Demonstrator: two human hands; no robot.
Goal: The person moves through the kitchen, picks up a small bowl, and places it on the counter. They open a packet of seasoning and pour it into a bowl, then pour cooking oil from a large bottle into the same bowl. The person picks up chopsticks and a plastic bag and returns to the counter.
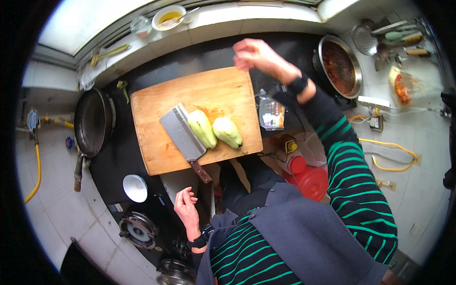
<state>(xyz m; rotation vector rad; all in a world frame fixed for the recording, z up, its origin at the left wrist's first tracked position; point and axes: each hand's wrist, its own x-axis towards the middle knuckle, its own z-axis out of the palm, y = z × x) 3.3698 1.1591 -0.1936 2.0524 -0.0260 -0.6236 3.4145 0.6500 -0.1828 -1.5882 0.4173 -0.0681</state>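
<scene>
A wooden cutting board [171,94] lies on the black counter. On it rests a cleaver [180,130], its wooden handle [200,172] jutting past the near edge. Against the blade sits one long pale green vegetable [201,128], possibly an eggplant, with a second pale green vegetable [227,132] to its right. My left hand [186,205] hangs in front of the counter, below the cleaver handle, empty with loosely bent fingers. Beyond the board's far right corner is my right hand [251,53], raised and blurred with curled fingers; whether it holds anything is unclear.
A wok [93,123] and a white bowl [135,188] are left of the board, near a gas burner [138,231]. To the right are a plastic package [271,114] and a pot of reddish-brown food [336,67]. A bowl with yellow liquid [169,17] stands on the windowsill.
</scene>
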